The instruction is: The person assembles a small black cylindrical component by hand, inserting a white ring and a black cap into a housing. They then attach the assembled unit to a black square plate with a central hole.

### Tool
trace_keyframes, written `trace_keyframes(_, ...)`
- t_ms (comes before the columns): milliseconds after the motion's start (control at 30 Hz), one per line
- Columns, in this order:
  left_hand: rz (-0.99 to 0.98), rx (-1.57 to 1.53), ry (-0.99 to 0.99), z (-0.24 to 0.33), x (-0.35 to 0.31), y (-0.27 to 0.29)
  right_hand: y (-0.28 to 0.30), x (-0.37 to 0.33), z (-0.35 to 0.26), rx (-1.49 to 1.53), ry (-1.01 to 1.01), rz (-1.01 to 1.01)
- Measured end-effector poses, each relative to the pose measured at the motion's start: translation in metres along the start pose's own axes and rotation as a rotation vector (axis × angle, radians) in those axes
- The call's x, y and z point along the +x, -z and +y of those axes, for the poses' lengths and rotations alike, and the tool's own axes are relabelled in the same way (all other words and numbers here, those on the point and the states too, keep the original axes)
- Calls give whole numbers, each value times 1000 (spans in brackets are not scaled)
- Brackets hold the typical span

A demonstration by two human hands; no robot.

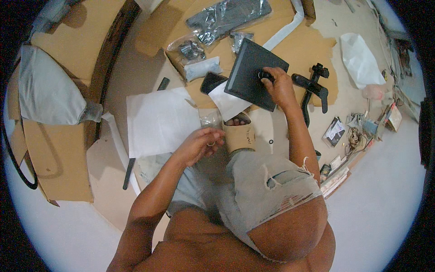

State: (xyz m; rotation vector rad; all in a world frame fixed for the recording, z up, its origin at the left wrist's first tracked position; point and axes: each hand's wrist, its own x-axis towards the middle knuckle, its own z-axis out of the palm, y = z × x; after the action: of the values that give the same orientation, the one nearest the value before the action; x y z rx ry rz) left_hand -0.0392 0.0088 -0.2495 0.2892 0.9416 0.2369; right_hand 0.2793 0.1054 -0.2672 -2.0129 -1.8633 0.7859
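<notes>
"Which step is this?"
"Handling the black panel (248, 75), I'd judge; it sits over the cardboard (319, 50), and the right hand's (280, 88) fingers grip the round knob (263, 74) on its face."
"And the left hand (200, 144)?"
"Its fingers curl loosely; can't tell if they hold anything."
"Next?"
"Probably calls for the left steadying the panel's edge"
</notes>
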Motion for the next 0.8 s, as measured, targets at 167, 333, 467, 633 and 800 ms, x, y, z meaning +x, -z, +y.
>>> trace_keyframes(167, 0, 34, 6, 2, 0, -2, -7, -2, 1, 52, 16, 52)
trace_keyframes(333, -12, 38, 25, 3, 0, -3, -12, -3, 4, 28, 56, 123)
trace_keyframes(467, -1, 59, 24, 2, 0, -3, -14, -1, 6, -3, 104, 128)
trace_keyframes(633, -13, 46, 42, 2, 1, -3, -16, 1, 4, -23, 66, 82)
trace_keyframes(800, 21, 54, 57, 3, 1, -3, -15, 4, 1, -89, 44, 11)
